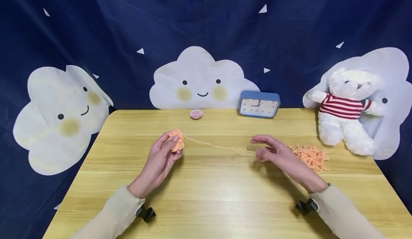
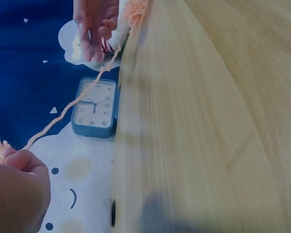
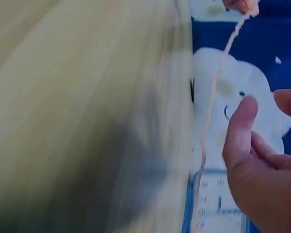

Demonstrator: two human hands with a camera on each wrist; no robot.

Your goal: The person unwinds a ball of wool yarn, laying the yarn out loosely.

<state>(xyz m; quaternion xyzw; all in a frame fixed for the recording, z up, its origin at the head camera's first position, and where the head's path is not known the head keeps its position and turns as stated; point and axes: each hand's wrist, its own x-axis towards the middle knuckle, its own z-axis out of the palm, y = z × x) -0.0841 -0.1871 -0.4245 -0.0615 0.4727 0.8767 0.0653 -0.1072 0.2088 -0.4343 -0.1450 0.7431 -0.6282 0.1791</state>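
A small ball of peach-orange yarn [image 1: 180, 145] is pinched between the thumb and fingers of my left hand [image 1: 161, 160], above the left-middle of the table. From it a single yarn strand [image 1: 210, 145] stretches rightward to my right hand [image 1: 284, 160] and passes out of sight behind those fingers. In the right wrist view the strand [image 3: 209, 109] runs down beside the right thumb [image 3: 241, 128], which stands apart from the forefinger. The right fingers are relaxed, with no grip on the yarn visible. Behind that hand lies a loose tangled heap of the same yarn [image 1: 313, 157], partly hidden.
A blue desk clock [image 1: 259, 105] stands at the back edge of the wooden table [image 1: 206, 203], with a small round pink item [image 1: 196, 114] to its left. At the back right sits a white teddy bear [image 1: 342, 106] in a striped shirt. A dark blue curtain [image 1: 128, 14] hangs behind.
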